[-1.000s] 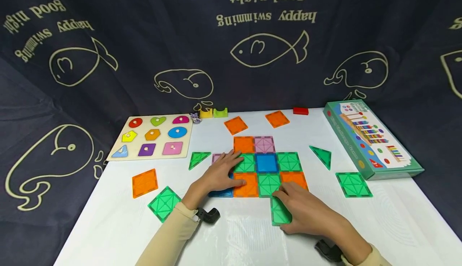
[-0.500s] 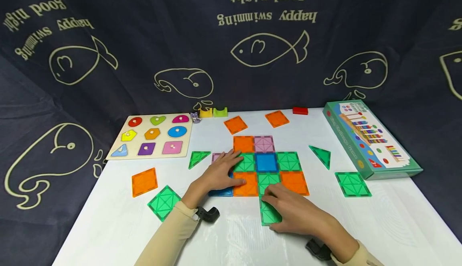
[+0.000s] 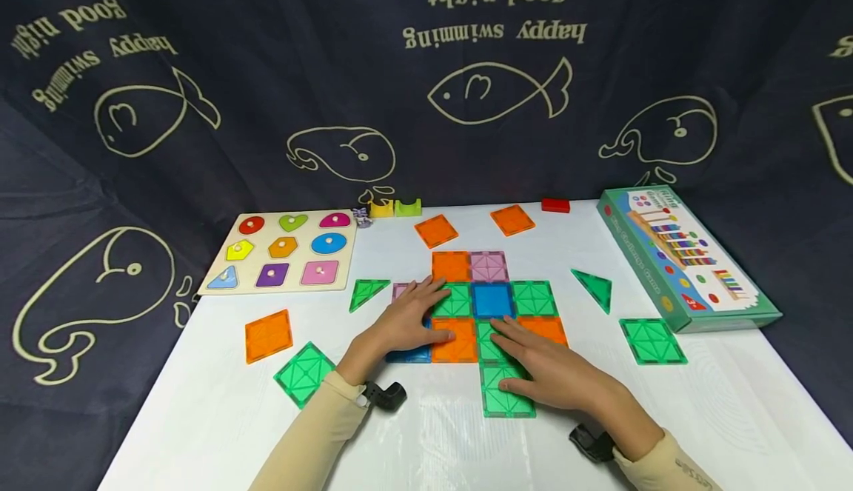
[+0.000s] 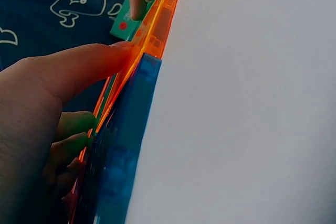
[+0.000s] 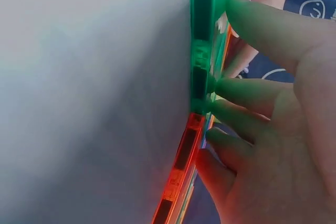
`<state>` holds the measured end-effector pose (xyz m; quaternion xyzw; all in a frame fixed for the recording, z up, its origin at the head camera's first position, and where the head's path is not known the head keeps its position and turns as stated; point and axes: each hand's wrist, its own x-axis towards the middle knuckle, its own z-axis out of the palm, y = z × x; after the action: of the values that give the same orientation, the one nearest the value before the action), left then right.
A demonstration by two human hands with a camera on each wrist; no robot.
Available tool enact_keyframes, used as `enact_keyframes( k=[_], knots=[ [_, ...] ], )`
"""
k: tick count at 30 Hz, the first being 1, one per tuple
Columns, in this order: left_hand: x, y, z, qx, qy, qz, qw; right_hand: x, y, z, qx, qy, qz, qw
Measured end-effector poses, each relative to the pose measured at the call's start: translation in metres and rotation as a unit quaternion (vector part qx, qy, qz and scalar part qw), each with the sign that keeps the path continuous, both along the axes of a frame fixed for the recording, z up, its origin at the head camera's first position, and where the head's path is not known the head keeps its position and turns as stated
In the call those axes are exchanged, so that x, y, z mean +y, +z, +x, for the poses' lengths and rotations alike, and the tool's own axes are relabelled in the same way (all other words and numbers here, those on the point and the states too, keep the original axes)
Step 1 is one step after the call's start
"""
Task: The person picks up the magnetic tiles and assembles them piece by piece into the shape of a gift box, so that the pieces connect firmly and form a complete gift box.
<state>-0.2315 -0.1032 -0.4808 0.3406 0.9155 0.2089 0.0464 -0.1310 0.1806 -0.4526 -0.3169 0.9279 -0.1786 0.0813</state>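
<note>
I have both hands over a flat patch of coloured tiles near the middle of the white desk [image 3: 433, 450]. My left hand [image 3: 408, 321] is spread loosely across the patch's left part, its thumb on an orange tile [image 3: 462, 348]; a blue tile [image 3: 409, 356] shows below the palm. My right hand [image 3: 556, 372] lies with fingers extended, gripping nothing: thumb over the nearest green tile [image 3: 506, 405], fingers across the green tile beyond it [image 3: 488, 355]. Those two meet edge to edge, the nearer jutting from the patch away from the desk's far edge. My left wrist view is dim and edge-on, so I can't tell how firmly those fingers press. A puzzle board [image 3: 246, 281] fills the desk's far left corner, a game box [image 3: 700, 261] its right edge.
</note>
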Motion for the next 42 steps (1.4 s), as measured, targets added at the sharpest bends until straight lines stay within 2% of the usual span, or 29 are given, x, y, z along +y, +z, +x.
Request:
enact_keyframes(
  k=[3,6,9,14,17,23,27,31,37,40,42],
  knots=[
    [-0.001,-0.001,0.002,0.004,0.002,-0.003,1.0000,0.001,-0.001,-0.001,-0.002,0.002,-0.004,1.000],
    [-0.004,-0.001,0.009,0.010,0.008,-0.012,0.9998,0.001,-0.001,-0.002,-0.002,0.008,-0.007,1.000],
    [-0.010,0.003,0.019,0.014,0.007,-0.023,0.9996,0.000,-0.001,-0.003,-0.005,0.009,-0.005,1.000],
    [-0.028,0.016,0.041,0.004,0.005,-0.018,0.9998,0.001,-0.001,-0.002,-0.005,0.008,-0.006,1.000],
    [-0.046,0.026,0.055,-0.004,0.037,-0.004,0.9993,0.002,-0.001,-0.003,0.001,0.011,-0.007,1.000],
    [-0.090,0.046,0.074,-0.017,0.141,0.016,0.9898,0.002,-0.001,-0.001,0.014,0.011,-0.002,1.000],
    [-0.115,0.052,0.085,0.008,0.170,0.004,0.9854,0.002,0.000,0.000,0.026,0.012,0.001,1.000],
    [-0.131,0.052,0.096,0.027,0.182,-0.003,0.9830,-0.001,0.002,0.002,0.024,0.010,0.006,1.000],
    [-0.143,0.042,0.108,-0.018,0.200,-0.027,0.9792,-0.004,0.003,0.005,0.006,-0.001,0.009,1.000],
    [-0.146,0.038,0.111,-0.017,0.205,-0.046,0.9776,-0.004,0.002,0.006,0.000,-0.004,0.004,1.000],
    [-0.148,0.037,0.112,-0.010,0.219,-0.059,0.9739,-0.004,0.002,0.005,-0.004,-0.003,0.000,1.000]
  ],
)
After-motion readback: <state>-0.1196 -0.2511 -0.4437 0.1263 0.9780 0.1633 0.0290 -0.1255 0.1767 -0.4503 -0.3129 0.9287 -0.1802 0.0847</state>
